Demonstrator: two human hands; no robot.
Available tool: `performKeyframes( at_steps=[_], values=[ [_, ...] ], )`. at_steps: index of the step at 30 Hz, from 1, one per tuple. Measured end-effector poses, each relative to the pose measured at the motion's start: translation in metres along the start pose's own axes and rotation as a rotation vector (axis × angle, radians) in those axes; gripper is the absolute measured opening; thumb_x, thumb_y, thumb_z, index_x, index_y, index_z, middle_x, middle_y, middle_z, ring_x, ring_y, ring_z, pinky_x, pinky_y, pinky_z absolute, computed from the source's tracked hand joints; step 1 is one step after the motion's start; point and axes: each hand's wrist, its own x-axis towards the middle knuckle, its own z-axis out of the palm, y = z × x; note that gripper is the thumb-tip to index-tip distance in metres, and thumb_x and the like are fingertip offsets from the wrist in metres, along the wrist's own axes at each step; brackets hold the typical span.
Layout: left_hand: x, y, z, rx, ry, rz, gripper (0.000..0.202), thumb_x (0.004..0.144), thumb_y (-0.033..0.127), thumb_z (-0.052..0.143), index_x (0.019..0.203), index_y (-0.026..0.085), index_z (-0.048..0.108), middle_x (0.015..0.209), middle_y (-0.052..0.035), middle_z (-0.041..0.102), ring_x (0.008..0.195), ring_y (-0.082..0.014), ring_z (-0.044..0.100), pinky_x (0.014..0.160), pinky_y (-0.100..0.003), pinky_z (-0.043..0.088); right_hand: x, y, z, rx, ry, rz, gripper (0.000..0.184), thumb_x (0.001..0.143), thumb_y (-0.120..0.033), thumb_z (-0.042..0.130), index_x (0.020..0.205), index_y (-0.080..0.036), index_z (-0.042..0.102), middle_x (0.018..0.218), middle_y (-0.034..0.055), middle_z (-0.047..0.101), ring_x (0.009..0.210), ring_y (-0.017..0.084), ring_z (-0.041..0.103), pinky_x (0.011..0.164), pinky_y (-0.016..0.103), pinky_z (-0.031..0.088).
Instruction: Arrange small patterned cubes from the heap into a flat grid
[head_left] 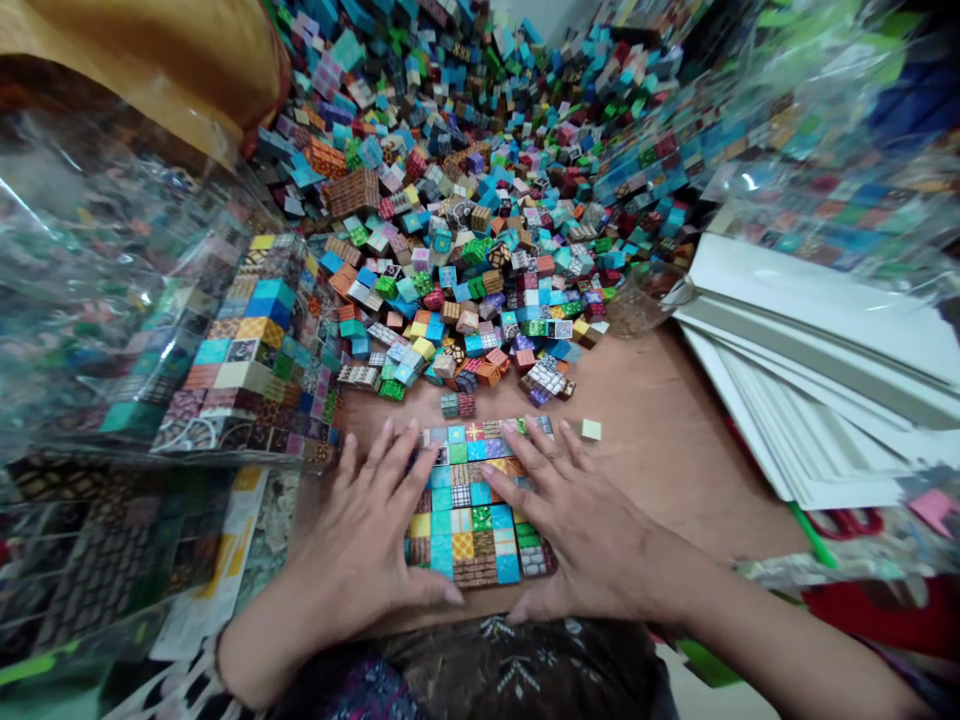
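A flat, roughly square layer of patterned cubes (463,520) lies on the brown board in front of me, its faces turquoise, green, yellow, brown and checked. My left hand (375,535) rests along its left side, fingers spread forward and thumb at the near edge. On the right side, my right hand (581,530) lies partly over the cubes with its fingers spread, covering some of them. One pale cube (591,429) sits apart, just beyond the right fingertips. Two joined-looking cubes (458,405), greenish and dark red, lie just past the layer's far edge.
A big heap of loose cubes (450,230) fills the back of the brown board (675,430). Clear bags of stacked cubes (240,370) stand at the left. White card sheets (810,380) lie at the right, with red-handled scissors (847,523) beneath.
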Motion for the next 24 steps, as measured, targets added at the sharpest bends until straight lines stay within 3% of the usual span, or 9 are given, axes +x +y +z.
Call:
performKeyframes(
  at_steps=[3, 10, 16, 21, 24],
  values=[
    [0.002, 0.004, -0.001, 0.025, -0.051, 0.075, 0.134, 0.053, 0.098, 0.044, 0.154, 0.013, 0.018, 0.158, -0.0229, 0.021, 0.148, -0.0404, 0.009, 0.117, -0.058, -0.003, 0.012, -0.003, 0.002, 0.001, -0.007, -0.018, 0.120, 0.065, -0.091, 0.052, 0.155, -0.016, 0.026, 0.160, 0.0239, 0.012, 0.146, 0.045, 0.010, 0.116, 0.065, 0.008],
    [0.003, 0.011, 0.005, 0.068, -0.055, 0.024, 0.120, 0.057, 0.083, 0.063, 0.150, 0.014, 0.030, 0.156, -0.0237, 0.027, 0.146, -0.0427, 0.018, 0.117, -0.059, -0.001, 0.028, 0.000, 0.013, -0.082, -0.002, 0.010, 0.102, 0.079, -0.080, 0.050, 0.153, -0.012, 0.028, 0.160, 0.0217, 0.017, 0.148, 0.041, 0.010, 0.116, 0.063, 0.008],
    [0.003, 0.014, 0.007, 0.084, -0.027, 0.026, 0.117, 0.058, 0.081, 0.064, 0.148, 0.014, 0.032, 0.154, -0.0247, 0.030, 0.144, -0.0443, 0.021, 0.116, -0.061, 0.005, 0.027, -0.004, 0.017, -0.107, 0.020, 0.011, 0.101, 0.080, -0.078, 0.051, 0.153, -0.011, 0.028, 0.159, 0.0227, 0.020, 0.147, 0.041, 0.013, 0.116, 0.063, 0.008],
    [0.002, 0.011, 0.006, 0.067, -0.004, 0.042, 0.117, 0.064, 0.088, 0.053, 0.151, 0.013, 0.027, 0.156, -0.0240, 0.027, 0.146, -0.0423, 0.019, 0.116, -0.062, 0.007, 0.027, -0.003, 0.016, -0.068, 0.038, 0.007, 0.101, 0.081, -0.077, 0.050, 0.154, -0.013, 0.024, 0.159, 0.0228, 0.017, 0.148, 0.041, 0.009, 0.116, 0.064, 0.009],
    [-0.003, 0.012, 0.003, 0.009, 0.061, -0.004, 0.103, 0.080, 0.079, 0.046, 0.155, 0.016, 0.016, 0.159, -0.0201, 0.022, 0.149, -0.0368, 0.013, 0.118, -0.062, 0.012, 0.016, -0.001, 0.016, 0.014, 0.161, 0.058, 0.092, 0.089, -0.069, 0.047, 0.157, -0.018, 0.012, 0.162, 0.0178, 0.010, 0.149, 0.038, 0.004, 0.117, 0.063, 0.013]
  ],
)
